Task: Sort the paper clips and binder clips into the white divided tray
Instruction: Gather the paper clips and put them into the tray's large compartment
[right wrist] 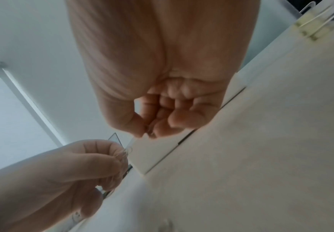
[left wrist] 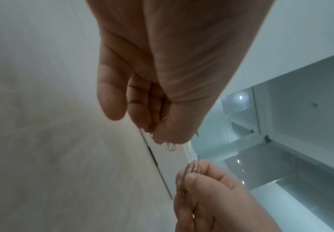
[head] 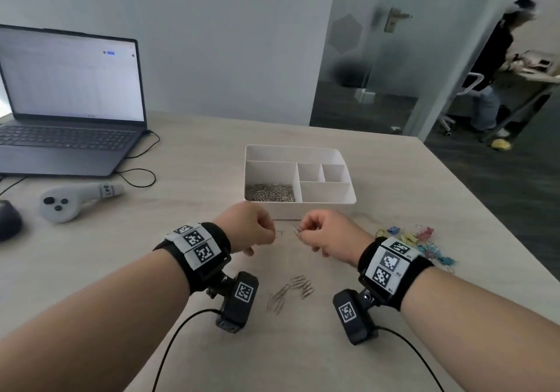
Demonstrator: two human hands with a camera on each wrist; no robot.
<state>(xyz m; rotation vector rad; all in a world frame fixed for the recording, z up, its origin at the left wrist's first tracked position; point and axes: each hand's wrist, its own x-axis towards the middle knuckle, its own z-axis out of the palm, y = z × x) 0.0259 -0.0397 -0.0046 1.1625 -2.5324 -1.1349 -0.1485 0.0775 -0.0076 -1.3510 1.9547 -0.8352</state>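
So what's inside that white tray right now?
The white tray has silver paper clips piled in its near-left compartment. The other compartments look bare, though the near wall hides part of their floors.

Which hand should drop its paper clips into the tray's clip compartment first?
Probably the left hand: it pinches paper clips directly in front of the compartment holding the clip pile. The right hand sits before the empty compartments of the white tray.

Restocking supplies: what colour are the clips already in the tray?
Silver clips; tray white. Head view.
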